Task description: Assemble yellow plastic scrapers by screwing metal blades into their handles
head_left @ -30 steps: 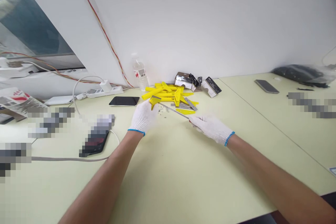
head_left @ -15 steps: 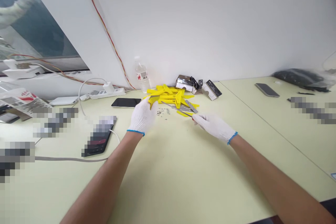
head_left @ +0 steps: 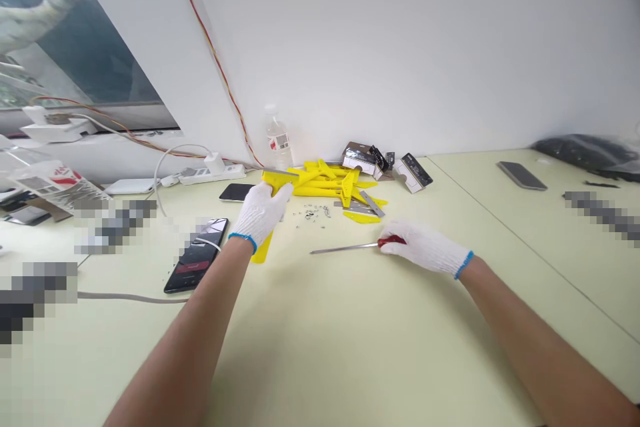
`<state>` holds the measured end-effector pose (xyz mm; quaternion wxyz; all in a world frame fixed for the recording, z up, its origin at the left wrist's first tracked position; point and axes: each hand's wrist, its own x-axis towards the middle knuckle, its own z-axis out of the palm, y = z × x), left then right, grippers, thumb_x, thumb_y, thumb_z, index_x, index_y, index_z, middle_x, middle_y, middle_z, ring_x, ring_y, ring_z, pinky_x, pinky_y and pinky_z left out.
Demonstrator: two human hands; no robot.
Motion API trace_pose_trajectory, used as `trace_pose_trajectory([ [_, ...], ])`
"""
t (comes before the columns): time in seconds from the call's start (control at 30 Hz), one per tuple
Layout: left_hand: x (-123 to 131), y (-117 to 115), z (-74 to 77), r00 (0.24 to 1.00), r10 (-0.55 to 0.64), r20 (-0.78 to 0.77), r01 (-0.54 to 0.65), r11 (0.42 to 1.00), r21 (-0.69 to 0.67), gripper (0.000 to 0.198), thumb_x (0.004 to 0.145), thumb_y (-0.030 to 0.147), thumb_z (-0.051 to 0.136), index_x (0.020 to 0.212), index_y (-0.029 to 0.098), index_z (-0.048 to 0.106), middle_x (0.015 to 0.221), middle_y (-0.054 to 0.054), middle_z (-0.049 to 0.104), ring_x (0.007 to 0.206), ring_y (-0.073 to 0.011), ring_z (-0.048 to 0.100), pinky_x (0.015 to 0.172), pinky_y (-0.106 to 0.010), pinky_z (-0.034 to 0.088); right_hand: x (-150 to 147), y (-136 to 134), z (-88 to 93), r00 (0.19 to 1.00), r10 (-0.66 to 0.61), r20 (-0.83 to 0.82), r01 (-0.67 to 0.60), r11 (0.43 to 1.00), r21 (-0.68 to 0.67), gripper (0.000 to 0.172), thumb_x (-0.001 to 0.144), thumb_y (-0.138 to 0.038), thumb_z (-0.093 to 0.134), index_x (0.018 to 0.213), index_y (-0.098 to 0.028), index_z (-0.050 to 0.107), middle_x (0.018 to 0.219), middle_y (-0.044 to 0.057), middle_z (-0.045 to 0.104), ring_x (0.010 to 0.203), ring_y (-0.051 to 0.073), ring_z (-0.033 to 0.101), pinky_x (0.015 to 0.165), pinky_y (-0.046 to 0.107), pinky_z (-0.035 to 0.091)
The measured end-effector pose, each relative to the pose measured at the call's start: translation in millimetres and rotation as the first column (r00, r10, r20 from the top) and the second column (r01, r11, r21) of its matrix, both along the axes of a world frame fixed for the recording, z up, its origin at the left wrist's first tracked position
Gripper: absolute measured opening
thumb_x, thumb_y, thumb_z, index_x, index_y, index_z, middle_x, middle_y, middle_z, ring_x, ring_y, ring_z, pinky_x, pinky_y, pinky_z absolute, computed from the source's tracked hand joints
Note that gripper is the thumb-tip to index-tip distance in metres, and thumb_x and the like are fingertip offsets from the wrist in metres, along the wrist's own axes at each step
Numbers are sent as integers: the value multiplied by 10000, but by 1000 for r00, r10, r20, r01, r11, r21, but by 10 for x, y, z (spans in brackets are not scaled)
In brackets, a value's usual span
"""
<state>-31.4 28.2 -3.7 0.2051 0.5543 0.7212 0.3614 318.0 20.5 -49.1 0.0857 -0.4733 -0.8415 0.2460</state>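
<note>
My left hand, in a white glove, is closed round a yellow scraper with a metal blade along its top; the handle pokes out below my wrist. My right hand, also gloved, grips the red handle of a screwdriver that lies low over the pale green table, shaft pointing left. Behind both hands lies a pile of yellow scraper parts with loose blades and several small screws.
A phone on a cable lies by my left forearm, another phone behind it. A water bottle, power strip and small boxes stand by the wall. A third phone and a dark bag lie far right.
My left hand lifted the yellow scraper up and to the left. My right hand pulled the screwdriver away from it and brought it down to the table.
</note>
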Motion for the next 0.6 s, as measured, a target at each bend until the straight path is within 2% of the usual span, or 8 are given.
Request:
trace_pose_trajectory([
  [0.17,34,-8,-16,1000,-22,-3,22,1000,-19,364,890,454,574,643,193,516,587,-47,596,522,-137,507,574,-364,394,2,9,1,999,-38,8,38,999,-3,228,959,-436,620,1045,-256,730,1115,44,749,986,254,674,856,375,513],
  [0.4,24,21,-64,999,-23,-31,24,1000,13,341,893,435,587,671,179,540,634,-53,584,607,-156,517,612,-352,374,-5,18,-5,999,-44,-27,43,999,-32,178,922,-387,653,996,-262,757,1088,23,759,987,241,684,872,368,529],
  [0.6,39,-6,-32,998,-17,-63,17,1000,-2,360,882,475,578,679,180,542,614,-22,556,596,-136,480,621,-320,359,0,26,-21,998,-56,-31,55,998,-27,160,900,-375,679,992,-262,745,1090,19,758,986,233,691,873,359,535],
])
